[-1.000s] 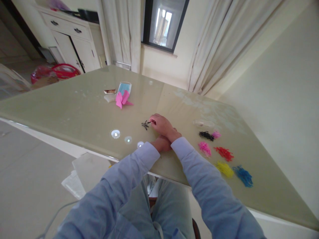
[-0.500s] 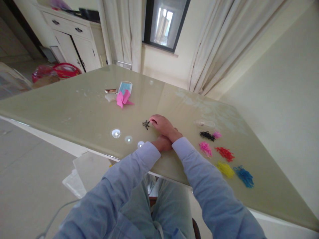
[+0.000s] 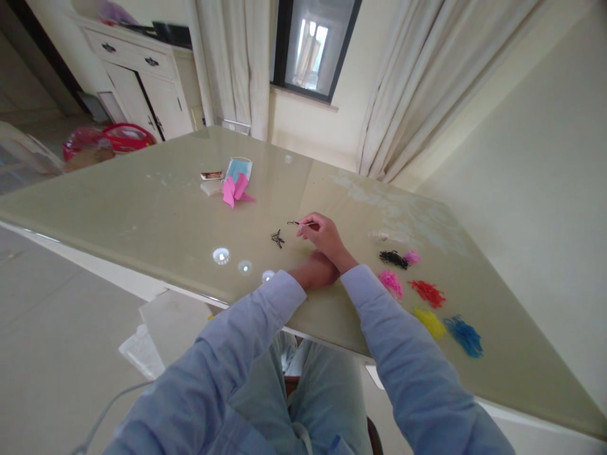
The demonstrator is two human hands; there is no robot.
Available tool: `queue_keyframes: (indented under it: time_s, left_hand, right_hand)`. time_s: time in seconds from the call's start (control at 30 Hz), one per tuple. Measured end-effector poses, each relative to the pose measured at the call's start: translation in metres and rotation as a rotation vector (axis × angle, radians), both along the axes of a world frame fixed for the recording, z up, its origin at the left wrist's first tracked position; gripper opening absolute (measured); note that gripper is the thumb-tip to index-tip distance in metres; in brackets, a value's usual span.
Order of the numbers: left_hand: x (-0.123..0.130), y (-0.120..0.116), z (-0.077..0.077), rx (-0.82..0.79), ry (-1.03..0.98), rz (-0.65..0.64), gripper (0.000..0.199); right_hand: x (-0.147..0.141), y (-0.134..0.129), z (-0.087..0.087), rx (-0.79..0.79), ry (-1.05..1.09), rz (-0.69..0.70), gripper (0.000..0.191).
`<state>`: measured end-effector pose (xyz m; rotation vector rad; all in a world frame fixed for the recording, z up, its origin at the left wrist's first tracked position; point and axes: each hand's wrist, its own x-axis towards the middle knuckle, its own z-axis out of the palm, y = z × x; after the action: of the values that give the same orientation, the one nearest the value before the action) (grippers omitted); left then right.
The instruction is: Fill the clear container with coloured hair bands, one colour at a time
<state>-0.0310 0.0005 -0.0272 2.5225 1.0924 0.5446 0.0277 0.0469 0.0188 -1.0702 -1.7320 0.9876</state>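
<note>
Here at the centre of the frame, the right hand (image 3: pixel 325 234) has thumb and fingertips pinching a slim dark piece (image 3: pixel 292 222), which shows just above and right of a little cluster of black pieces (image 3: pixel 277 239) on the table (image 3: pixel 165 234). Right below it, the left hand (image 3: pixel 315 272) is partly covered by the right wrist, fingers hidden, so no telling how they're set, and at centre right there's a black pile (image 3: pixel 392 258) near a red pile (image 3: pixel 427 293).
</note>
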Motion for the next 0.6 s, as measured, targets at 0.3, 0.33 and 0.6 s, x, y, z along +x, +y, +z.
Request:
queue_keyframes:
  time_s: [0.3, 0.33, 0.6]
  left_hand:
    - [-0.003, 0.005, 0.015, 0.017, -0.003, -0.051, 0.025]
    - [-0.003, 0.005, 0.014, 0.017, -0.008, -0.044, 0.025]
    - [-0.007, 0.006, 0.014, -0.03, -0.085, -0.04, 0.025]
  right_hand:
    - [0.043, -0.047, 0.012, -0.246, 0.594, -0.271, 0.023]
    - [0.048, -0.056, 0.013, -0.275, 0.667, -0.265, 0.024]
    - [0.072, -0.127, 0.028, 0.012, 0.65, -0.484, 0.012]
